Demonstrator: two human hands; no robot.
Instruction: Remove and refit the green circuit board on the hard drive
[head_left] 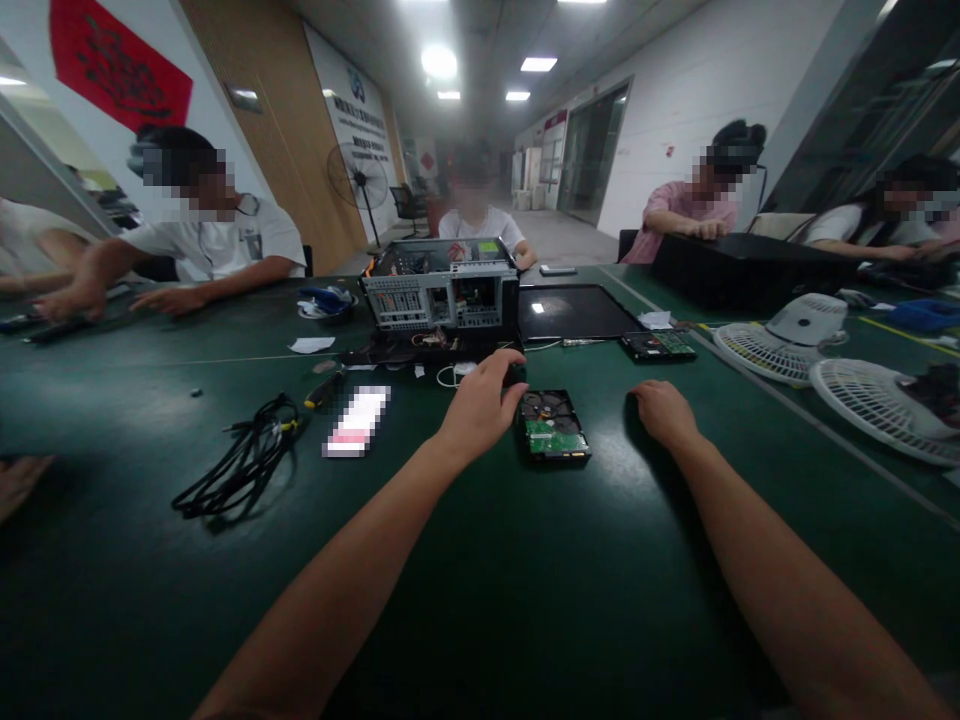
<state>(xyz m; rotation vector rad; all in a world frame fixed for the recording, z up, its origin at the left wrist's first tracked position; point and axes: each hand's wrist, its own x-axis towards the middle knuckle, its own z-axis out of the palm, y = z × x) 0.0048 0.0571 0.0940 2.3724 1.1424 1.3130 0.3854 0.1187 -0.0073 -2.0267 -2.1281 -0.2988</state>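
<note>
My left hand (480, 408) pinches a small dark object (515, 374) between thumb and forefinger; its kind is too hidden to tell. Just right of those fingers, a hard drive (555, 425) lies on the green table with its green circuit board facing up. My right hand (664, 412) rests on the tabletop to the right of the drive, apart from it, fingers curled in and nothing seen in them. Beyond both hands stands an opened computer case (442, 300), its metal frame and inner wires showing.
A coiled black cable (247, 465), a screwdriver (324, 390) and a phone (356, 422) lie left. A dark flat panel (577, 312), another circuit-board unit (660, 347) and white fan parts (787, 335) lie right. Several people sit around the table.
</note>
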